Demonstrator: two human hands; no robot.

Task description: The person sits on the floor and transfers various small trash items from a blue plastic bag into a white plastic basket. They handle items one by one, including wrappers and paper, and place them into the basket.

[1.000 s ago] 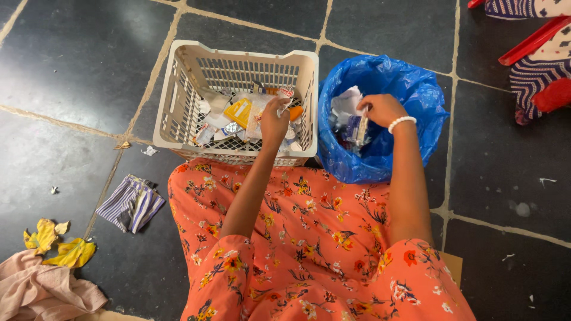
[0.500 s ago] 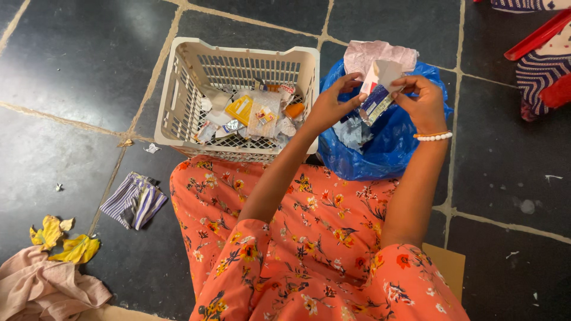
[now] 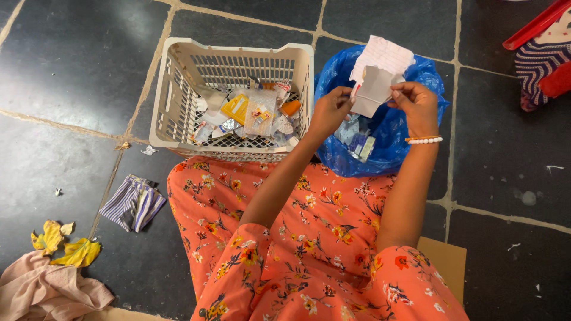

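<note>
Sitting on the dark floor in an orange floral dress (image 3: 309,238), the person lifts both hands over the blue bag (image 3: 404,131). Left hand (image 3: 329,112) pinches the lower left edge of a small flattened carton (image 3: 373,90), right hand (image 3: 416,104) grips its right side, fingers closed, pale crumpled paper (image 3: 383,56) behind. Beyond to the left, the beige crate (image 3: 172,101) holds wrappers (image 3: 253,110).

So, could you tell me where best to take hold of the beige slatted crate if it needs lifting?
Probably by the crate's two short-side rims, fingers coming over from left and right. The top rim is thick and bare all round, the slatted walls splay outward, and the wrappers lie low inside, clear of the rim.
</note>
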